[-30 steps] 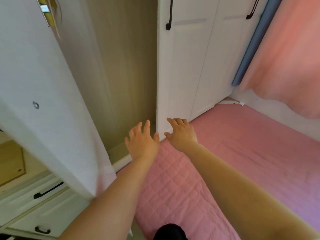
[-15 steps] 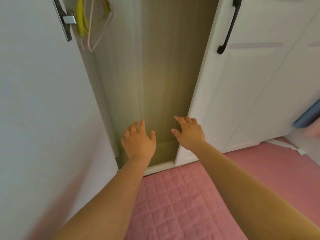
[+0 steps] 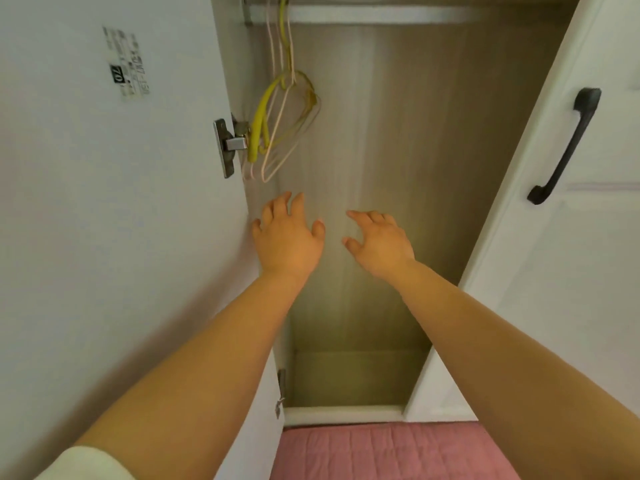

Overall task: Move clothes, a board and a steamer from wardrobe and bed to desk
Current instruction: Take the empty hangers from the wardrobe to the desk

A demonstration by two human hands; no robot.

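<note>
The step in hand looked like the search of the wardrobe: both bare arms were stretched forward into the tall open compartment with beige wood-grain walls [image 3: 398, 161], and neither hand held anything. The left hand [image 3: 289, 237] was raised with its fingers spread and relaxed, close beside the inner face of the open white wardrobe door [image 3: 104, 220], though contact could not be told. The right hand [image 3: 379, 244] hovered near it, apart from it, fingers loosely splayed, palm turned away from the camera. No clothes, board or steamer showed in this view; the compartment held only a bunch of thin bare wire hangers, yellow and pale pink [image 3: 280, 123], hung from a white rail [image 3: 381, 13] above the left hand. The pink quilted bedcover [image 3: 381, 452] lay at the bottom edge, below the compartment. The next move probably called for looking elsewhere, perhaps behind the closed white door with the black handle [image 3: 564, 147] to the right.
</note>
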